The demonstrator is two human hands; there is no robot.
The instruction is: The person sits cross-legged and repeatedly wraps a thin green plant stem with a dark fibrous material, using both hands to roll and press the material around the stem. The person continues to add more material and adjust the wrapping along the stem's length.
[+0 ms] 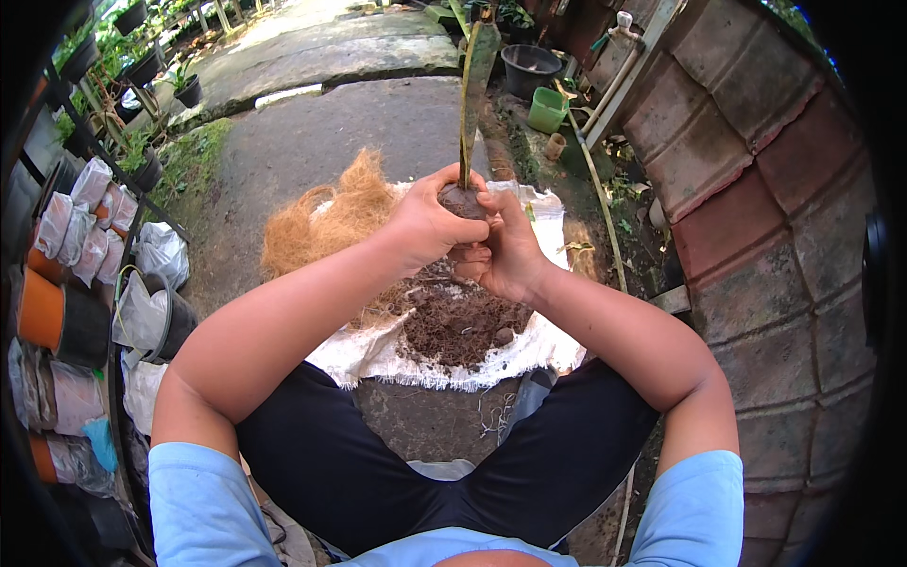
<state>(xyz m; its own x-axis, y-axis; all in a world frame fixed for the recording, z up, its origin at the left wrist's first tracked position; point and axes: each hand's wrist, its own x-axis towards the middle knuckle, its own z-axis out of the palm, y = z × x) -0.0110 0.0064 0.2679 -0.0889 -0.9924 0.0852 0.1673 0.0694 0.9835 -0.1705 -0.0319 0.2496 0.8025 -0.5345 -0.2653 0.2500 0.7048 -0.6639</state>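
Observation:
Between my two hands is a rounded dark root ball (459, 201), from which a tall, stiff, yellow-edged leaf (476, 92), like a snake plant's, rises upright. My left hand (436, 220) wraps the ball's left side, with the thumb across its front. My right hand (504, 244) grips it from the right, its thumb near the top and its fingers curled underneath. The underside of the ball is hidden by my fingers. Below my hands, loose dark soil (460, 322) is heaped on a frayed white woven sack (549, 344). Tan coconut-like fibre (333, 223) lies in a tangled pile at left.
At left a rack holds plastic-wrapped packets (91, 227) and orange and black pots (44, 312). Clay roof tiles (758, 319) lean along the right. A black basin (530, 69), a green container (548, 110) and a tap (623, 23) are beyond the sack.

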